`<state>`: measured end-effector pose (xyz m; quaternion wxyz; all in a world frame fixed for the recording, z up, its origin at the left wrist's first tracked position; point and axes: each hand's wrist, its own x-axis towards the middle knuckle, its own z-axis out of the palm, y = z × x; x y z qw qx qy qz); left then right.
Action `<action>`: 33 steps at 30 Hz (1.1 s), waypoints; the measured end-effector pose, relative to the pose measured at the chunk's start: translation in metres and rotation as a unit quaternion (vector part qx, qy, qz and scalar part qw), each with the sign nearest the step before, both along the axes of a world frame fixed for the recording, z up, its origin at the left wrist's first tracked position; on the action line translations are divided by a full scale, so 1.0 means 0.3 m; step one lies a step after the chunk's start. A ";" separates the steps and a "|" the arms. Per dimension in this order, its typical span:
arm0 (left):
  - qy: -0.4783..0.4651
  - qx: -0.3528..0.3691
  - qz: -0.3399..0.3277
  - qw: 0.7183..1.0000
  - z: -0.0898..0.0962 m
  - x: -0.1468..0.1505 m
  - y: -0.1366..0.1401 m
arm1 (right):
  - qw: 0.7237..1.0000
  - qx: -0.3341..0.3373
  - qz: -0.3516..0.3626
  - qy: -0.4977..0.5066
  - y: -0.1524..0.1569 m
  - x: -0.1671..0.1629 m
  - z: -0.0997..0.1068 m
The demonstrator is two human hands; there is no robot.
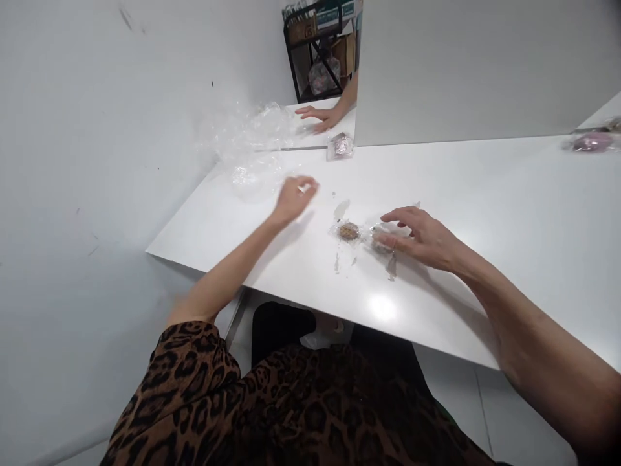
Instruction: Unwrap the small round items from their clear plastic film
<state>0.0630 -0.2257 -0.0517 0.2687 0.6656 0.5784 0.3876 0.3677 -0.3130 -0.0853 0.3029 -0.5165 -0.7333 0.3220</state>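
My left hand (pixel 294 199) is above the table, slightly blurred. Its fingers are loosely curled, with a gap to the thumb, and I see nothing in it. My right hand (pixel 423 239) hovers low over a clear-wrapped packet (pixel 381 238), thumb and fingers apart at its edges; the fingers partly hide it, and whether they touch it I cannot tell. Just left of that packet lies a small brown, round item in clear wrap (pixel 348 231). Crumpled clear plastic wrappers (pixel 252 171) are heaped beyond my left hand.
The white table (pixel 194 223) meets a wall on the left. A mirror (pixel 325 107) at the back reflects a hand and a black shelf. A pink wrapped packet (pixel 341 146) sits by the grey panel (pixel 466 71); another pink packet (pixel 592 142) is far right. Grey patches mark the tabletop.
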 end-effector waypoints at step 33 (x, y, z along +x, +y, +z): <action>-0.350 -0.148 -0.101 0.919 -0.101 0.393 -0.240 | 0.895 -0.159 0.017 0.417 0.009 -0.075 0.003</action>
